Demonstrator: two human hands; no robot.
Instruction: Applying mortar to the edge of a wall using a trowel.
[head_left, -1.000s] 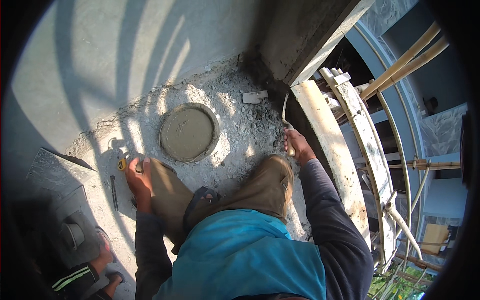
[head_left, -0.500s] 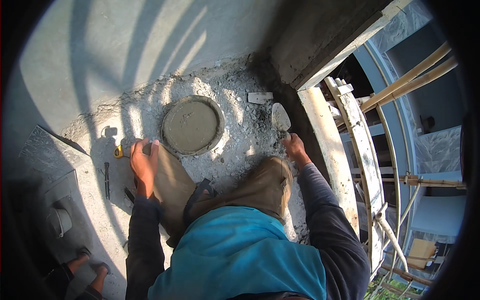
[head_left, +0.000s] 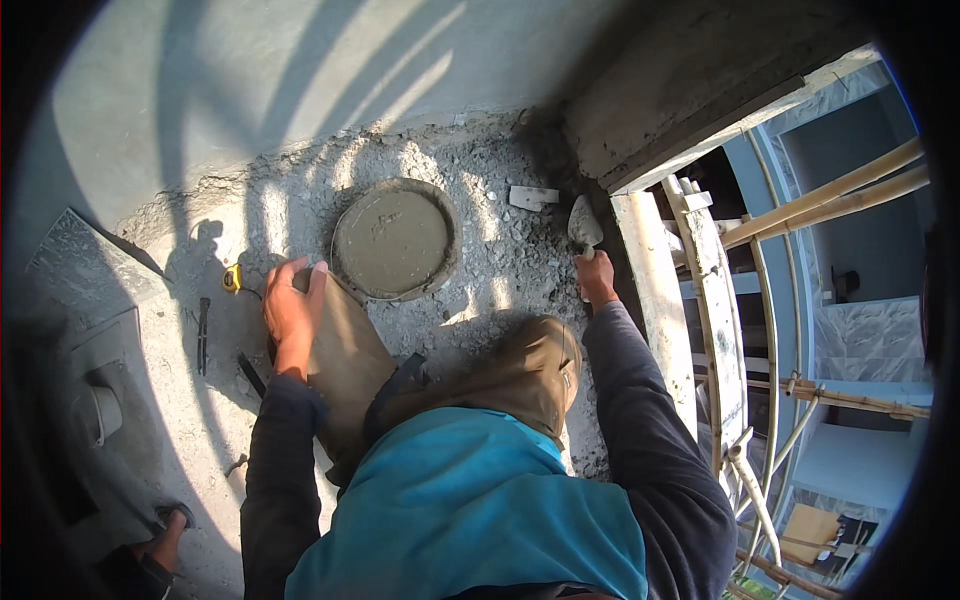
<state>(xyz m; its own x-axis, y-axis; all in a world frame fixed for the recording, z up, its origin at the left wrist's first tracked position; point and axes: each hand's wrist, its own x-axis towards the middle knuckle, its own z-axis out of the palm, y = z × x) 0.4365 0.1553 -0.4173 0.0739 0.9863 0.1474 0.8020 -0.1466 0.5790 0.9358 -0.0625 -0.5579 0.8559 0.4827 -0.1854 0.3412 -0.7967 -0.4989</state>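
My right hand (head_left: 597, 277) grips the handle of a pointed trowel (head_left: 584, 222). The trowel's grey, mortar-smeared blade points away from me, over dark rubble beside the wall corner. On my left knee rests my left hand (head_left: 294, 312), its thumb and fingers apart around the brown trouser cloth and holding nothing. Just beyond that knee stands a round tub (head_left: 452, 228) filled with smooth wet grey mortar (head_left: 390, 243). A flat, pale rectangular piece (head_left: 533, 197) lies on the debris between the tub and the trowel.
A yellow tape measure (head_left: 232, 278) and a dark, thin tool (head_left: 204, 336) lie left of my left hand. A plastered wall (head_left: 280, 60) rises ahead. Planks (head_left: 655, 300) and bamboo poles edge the right side. Another person's foot (head_left: 175, 530) shows at lower left.
My right hand has turned the trowel, so its blade now tilts differently and sits slightly farther right. My left hand stays on the knee. The view has shifted a little.
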